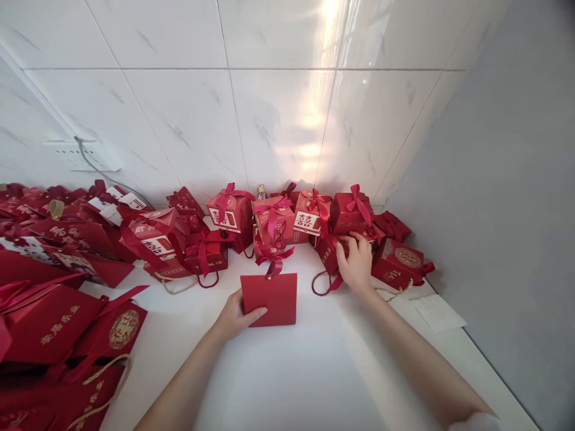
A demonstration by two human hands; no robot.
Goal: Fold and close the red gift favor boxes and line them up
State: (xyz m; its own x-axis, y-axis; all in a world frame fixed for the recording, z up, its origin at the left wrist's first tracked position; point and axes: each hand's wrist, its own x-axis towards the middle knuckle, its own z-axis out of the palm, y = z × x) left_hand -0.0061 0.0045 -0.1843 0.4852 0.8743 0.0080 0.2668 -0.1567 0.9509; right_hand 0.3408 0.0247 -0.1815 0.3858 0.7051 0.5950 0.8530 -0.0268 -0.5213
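In the head view my left hand [236, 316] grips a red gift box [274, 302] at its left edge, thumb across its plain face. A red ribbon bow [275, 261] with a small gold bead tops this box. Further right, my right hand [356, 263] reaches into the row of boxes, its fingers curled over a dark red gift box [329, 252] with a cord handle that lies on the white tabletop [287, 383]. The hand covers part of that box. Close by its right side lies another red gift box [398, 263] with a round gold emblem.
Several ribboned red boxes [231, 212] line the tiled wall [278, 120]. A large pile of red boxes [54, 323] fills the left side. A white paper [440, 312] lies at the right by the grey panel [503, 179]. A cable [90, 158] hangs from a wall socket.
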